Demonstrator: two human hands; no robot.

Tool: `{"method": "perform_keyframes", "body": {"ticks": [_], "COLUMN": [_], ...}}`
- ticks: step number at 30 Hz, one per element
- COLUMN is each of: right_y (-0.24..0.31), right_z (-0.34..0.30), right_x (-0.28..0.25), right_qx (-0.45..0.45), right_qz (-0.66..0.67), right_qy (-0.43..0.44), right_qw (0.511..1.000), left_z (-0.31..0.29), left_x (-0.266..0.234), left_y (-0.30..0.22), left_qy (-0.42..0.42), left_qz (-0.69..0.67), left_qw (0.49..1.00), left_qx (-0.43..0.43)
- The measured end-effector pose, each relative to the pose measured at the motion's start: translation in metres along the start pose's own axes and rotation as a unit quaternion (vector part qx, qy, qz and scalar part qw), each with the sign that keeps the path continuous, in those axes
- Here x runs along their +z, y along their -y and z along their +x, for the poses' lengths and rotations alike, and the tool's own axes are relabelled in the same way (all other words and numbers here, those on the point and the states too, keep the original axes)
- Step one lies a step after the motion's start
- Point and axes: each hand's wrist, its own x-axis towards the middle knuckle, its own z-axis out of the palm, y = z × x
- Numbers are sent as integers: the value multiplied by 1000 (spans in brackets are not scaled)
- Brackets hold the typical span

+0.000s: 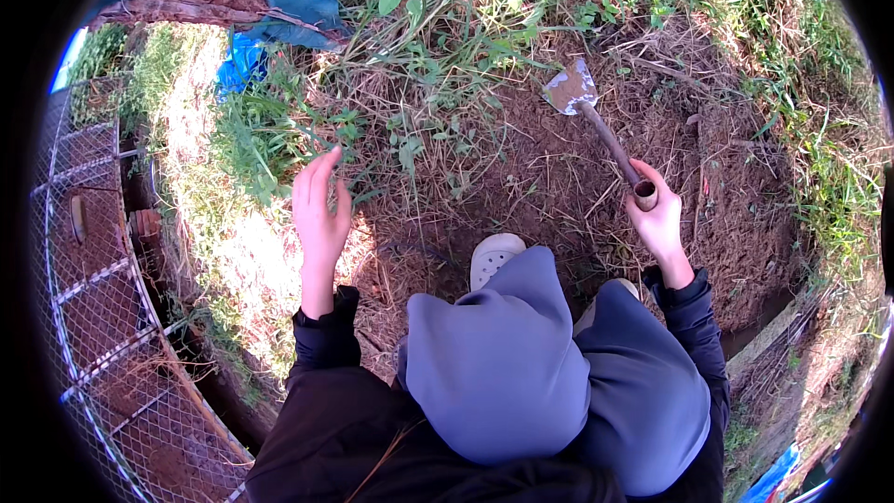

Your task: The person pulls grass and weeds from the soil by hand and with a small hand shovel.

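My right hand [656,220] is closed around the handle end of a trowel [609,137]. Its handle is a brown, hollow-ended tube, and its flat, squarish blade [571,88] is crusted with soil. The blade points away from me, over bare brown earth [540,163] and dry stalks; I cannot tell if it touches them. On the left, my left hand [319,207] is held up empty with its fingers stretched out. Nearest to it are green weeds [256,144] and dry grass.
At the left stands a wire mesh fence [112,279] with a metal frame, beside a dark gap. A log [186,5] partly wrapped in blue-green cloth lies far left, near a blue plastic piece [242,63]. My pale clog [495,256] rests on the soil. Tall grass [447,9] grows ahead.
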Motion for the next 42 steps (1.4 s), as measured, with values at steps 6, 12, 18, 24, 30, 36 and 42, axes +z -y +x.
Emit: {"method": "perform_keyframes", "body": {"ticks": [6,12,18,24,30,36,42], "right_y": [15,14,26,30,38,46,35], "right_z": [-13,-27,-28,-33,-29,-18,-39], "right_x": [-9,-11,2,-3,-2,28,46], "right_qx": [-25,8,12,-37,-72,-126,-171], "right_qz": [-44,-53,-56,-59,-44,-52,-66], "right_qy": [23,15,6,-3,48,146,171], "right_qw": [998,998,998,998,995,980,968], "left_z": [49,101,134,153,130,88,17], "left_x": [61,170,243,219,192,152,93], "left_y": [30,2,25,62,111,151,129], "left_qy": [202,161,127,176,158,129,34], "left_qz": [83,53,131,49,-60,-355,-431], "left_qw": [972,974,979,983,981,811,660], "left_qx": [82,149,91,20,-92,-447,-614]}}
